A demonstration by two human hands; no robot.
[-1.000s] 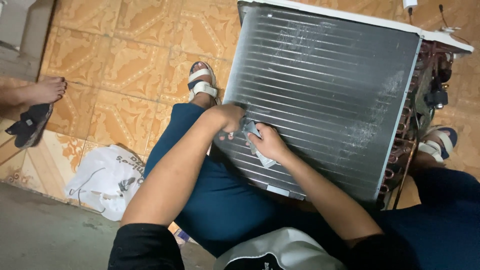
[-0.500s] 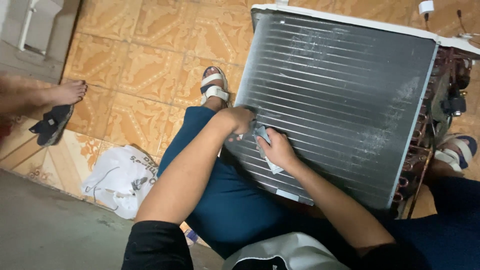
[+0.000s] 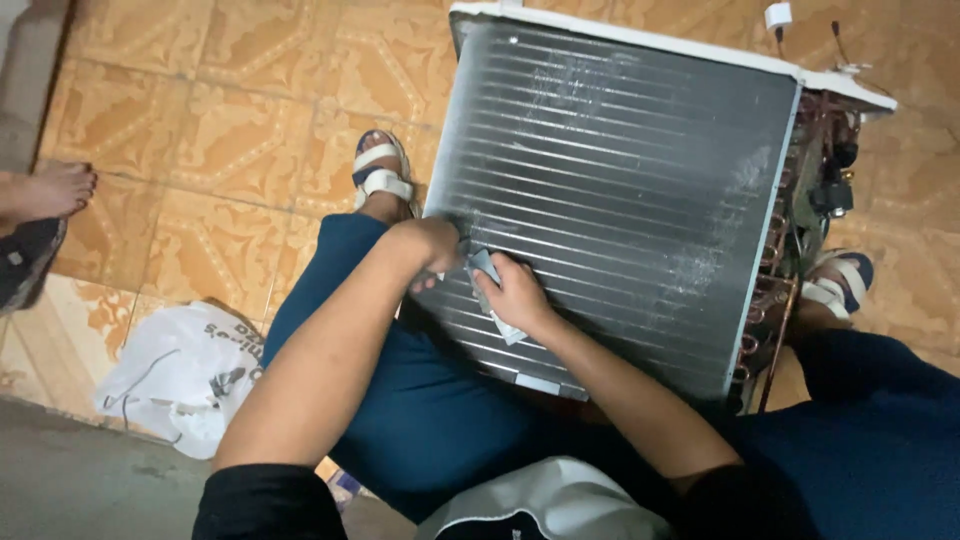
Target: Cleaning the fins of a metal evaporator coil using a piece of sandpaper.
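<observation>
**Two Hands on the Big Metal Grille**

A person sits on the orange patterned tile floor (image 3: 200, 130) with a big grey metal box with thin silver fins (image 3: 620, 180) leaning between their legs. Everything here sits around that finned box.

The right hand (image 3: 520, 295) lies flat on the lower left part of the fins. It presses a small pale grey cloth (image 3: 495, 300) against the metal, with the fingers curled over the cloth. The left hand (image 3: 435, 250) is just beside it, at the left edge of the box. Its fingers are bent and closed, touching the edge, but I cannot tell if it pinches anything.

Both legs wear dark blue trousers (image 3: 420, 400). One foot in a white strap sandal (image 3: 380, 175) sits left of the box. The other sandalled foot (image 3: 830, 285) sits at its right side, near the thin copper pipes (image 3: 780, 260) at the box's end.

Far left of the box, a crumpled white plastic bag (image 3: 180, 375) lies on the floor. Another person's bare foot (image 3: 50, 190) rests even farther left.
</observation>
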